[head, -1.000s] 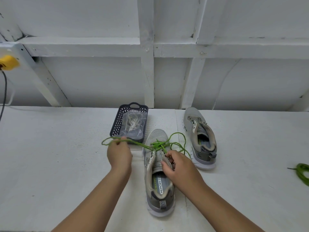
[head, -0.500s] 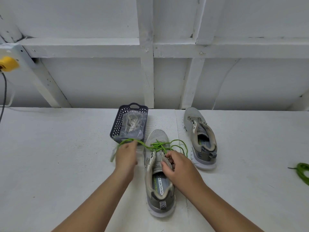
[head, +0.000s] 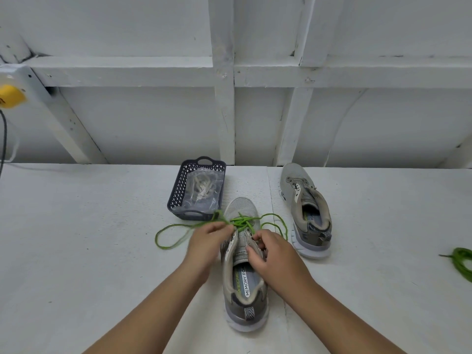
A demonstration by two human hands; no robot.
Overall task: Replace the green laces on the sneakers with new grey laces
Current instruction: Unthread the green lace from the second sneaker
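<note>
Since a moment ago my left hand (head: 208, 242) has slid right, pinching the green lace (head: 178, 227) at the near sneaker (head: 244, 267); my right hand (head: 272, 255) grips its tongue, fingers curled.

We see a grey sneaker (head: 244, 264) toe-away at centre, its green lace (head: 178, 232) half undone, looping out toward nine and three o'clock. A second, laceless sneaker (head: 305, 210) lies at two o'clock. Bagged grey laces (head: 201, 189) sit at eleven; another green lace (head: 462, 263) at three.
</note>
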